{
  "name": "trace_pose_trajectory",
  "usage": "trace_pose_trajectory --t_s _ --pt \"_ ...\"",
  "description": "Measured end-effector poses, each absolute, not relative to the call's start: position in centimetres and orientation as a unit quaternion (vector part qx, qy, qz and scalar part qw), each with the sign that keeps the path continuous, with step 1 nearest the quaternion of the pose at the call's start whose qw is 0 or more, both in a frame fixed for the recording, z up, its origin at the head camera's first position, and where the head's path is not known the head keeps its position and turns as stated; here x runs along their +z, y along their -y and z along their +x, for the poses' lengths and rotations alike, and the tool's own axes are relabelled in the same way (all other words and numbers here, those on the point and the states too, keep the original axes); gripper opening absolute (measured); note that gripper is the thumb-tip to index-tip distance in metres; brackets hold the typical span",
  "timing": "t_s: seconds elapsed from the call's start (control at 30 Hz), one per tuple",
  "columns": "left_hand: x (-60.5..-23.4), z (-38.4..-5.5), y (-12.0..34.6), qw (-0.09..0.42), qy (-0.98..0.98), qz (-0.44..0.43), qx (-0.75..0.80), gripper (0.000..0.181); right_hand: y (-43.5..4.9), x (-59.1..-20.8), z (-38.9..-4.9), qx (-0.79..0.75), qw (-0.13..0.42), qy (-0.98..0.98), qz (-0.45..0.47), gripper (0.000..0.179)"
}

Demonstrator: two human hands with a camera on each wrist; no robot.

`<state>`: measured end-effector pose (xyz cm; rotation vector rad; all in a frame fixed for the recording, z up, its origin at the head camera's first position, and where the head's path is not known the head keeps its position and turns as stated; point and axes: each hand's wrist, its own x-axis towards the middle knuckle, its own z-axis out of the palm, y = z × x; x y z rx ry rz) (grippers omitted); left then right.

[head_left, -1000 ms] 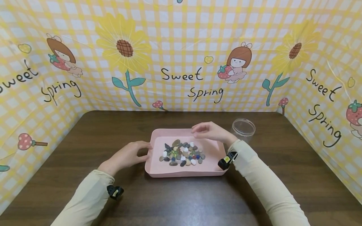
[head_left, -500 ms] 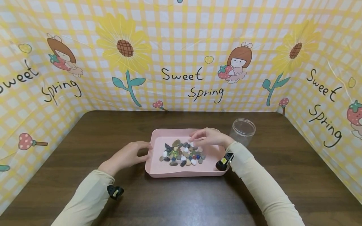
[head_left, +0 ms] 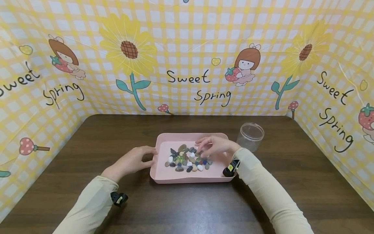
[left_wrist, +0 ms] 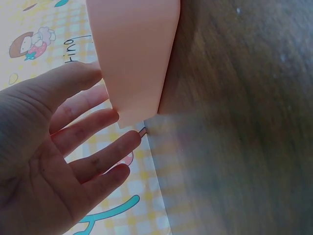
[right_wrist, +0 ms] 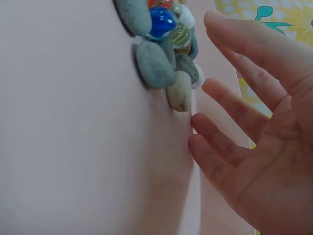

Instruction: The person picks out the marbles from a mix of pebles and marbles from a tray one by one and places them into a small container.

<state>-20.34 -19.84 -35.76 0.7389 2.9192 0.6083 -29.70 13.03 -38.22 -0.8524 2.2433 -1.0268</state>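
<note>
A pale pink tray (head_left: 191,179) lies on the table, with a loose patch of mixed stones (head_left: 180,169) and glass marbles in its middle. My left hand (head_left: 130,162) is at the tray's left end, fingertips touching the rim with the fingers spread and relaxed. Over the right part of the patch hovers my right hand (head_left: 217,146), thumb and fingers apart with nothing between them. The right wrist view shows its fingertips close beside grey stones (right_wrist: 155,64), a blue marble (right_wrist: 161,22) and a clear one with yellow-green swirls (right_wrist: 181,35).
A clear round jar (head_left: 251,138) stands behind the tray's right end, close to my right wrist. The dark wooden table (head_left: 187,208) is bounded at the back and sides by a yellow checked cloth (head_left: 181,42).
My right hand has come from above the tray's back rim forward and down to the stones, its thumb lowering further in the last half second. The left hand has stayed still.
</note>
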Motion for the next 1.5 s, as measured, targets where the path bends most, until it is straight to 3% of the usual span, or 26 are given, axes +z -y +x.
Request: trace_pose_trajectory --t_s 0.33,0.77,1.5 --pt "-35.7 -20.4 19.8 0.010 -0.945 0.263 0.196 0.028 -12.7 -38.6 -29.6 -0.355 0.240 -0.843 -0.325 0.016" --pt "-35.8 -20.5 19.8 0.014 -0.945 0.260 0.196 0.028 -12.6 -38.9 -29.5 -0.338 0.216 -0.855 -0.329 0.011" --pt "-35.8 -20.4 19.8 0.012 -0.945 0.259 0.198 0.028 -12.9 -36.5 -29.6 -0.379 0.194 -0.838 -0.341 0.013"
